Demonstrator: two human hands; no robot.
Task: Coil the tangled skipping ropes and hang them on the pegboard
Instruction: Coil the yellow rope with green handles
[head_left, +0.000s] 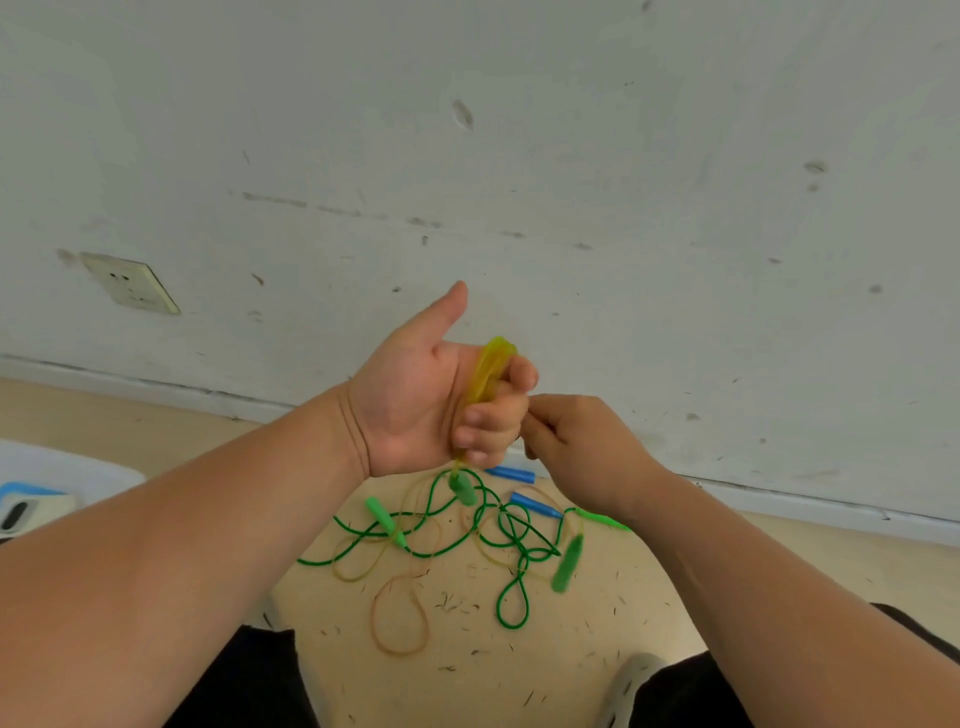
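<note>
My left hand (431, 395) is raised palm-up, thumb out, its fingers curled round a bundle of yellow translucent rope coils (488, 371). A green handle (462, 488) dangles just below that hand. My right hand (576, 447) is beside the left fingertips with its fingers curled; what it pinches is hidden. On the floor below lies a tangled green rope (511, 535) with green handles (387, 522) (569, 564), mixed with loose yellow rope loops (400, 618) and two blue handles (511, 474) (535, 505). No pegboard is in view.
A scuffed white wall (519, 182) with a socket (132, 283) rises right behind the ropes. A white bin holding a blue-edged object (36, 499) sits at the left. My dark-trousered knees (249, 675) and a grey shoe (631, 686) frame the beige floor.
</note>
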